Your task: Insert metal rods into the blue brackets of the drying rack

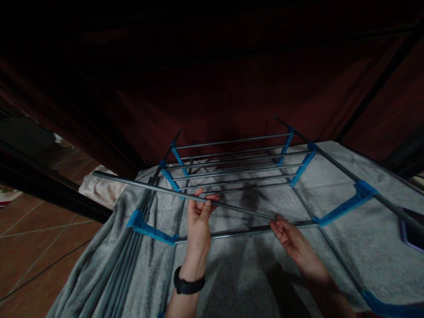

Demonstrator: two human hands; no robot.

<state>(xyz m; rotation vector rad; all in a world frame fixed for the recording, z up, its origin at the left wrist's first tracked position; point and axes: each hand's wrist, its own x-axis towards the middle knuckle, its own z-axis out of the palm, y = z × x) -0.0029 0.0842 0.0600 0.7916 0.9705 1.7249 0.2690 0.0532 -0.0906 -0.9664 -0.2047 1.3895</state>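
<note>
My left hand [200, 216] pinches a loose grey metal tube [159, 189] near its middle, thumb on top. At the tube's right end, the fingertips of my right hand [286, 234] are closed on the tip. The tube slants across a partly built rack, its far left end sticking out past the frame. Below it lie the rack's crossbars [232, 182], set between blue plastic brackets [152, 232] on the left and matching blue brackets [344, 204] on the right. A nearer crossbar [228, 235] runs just under both hands.
Several loose grey tubes [122, 269] lie bundled at the left on a grey blanket [228, 282]. A phone [410, 229] rests at the right edge. Dark red panels [232, 97] stand behind. Tiled floor [43, 238] and a thin cable show at the left.
</note>
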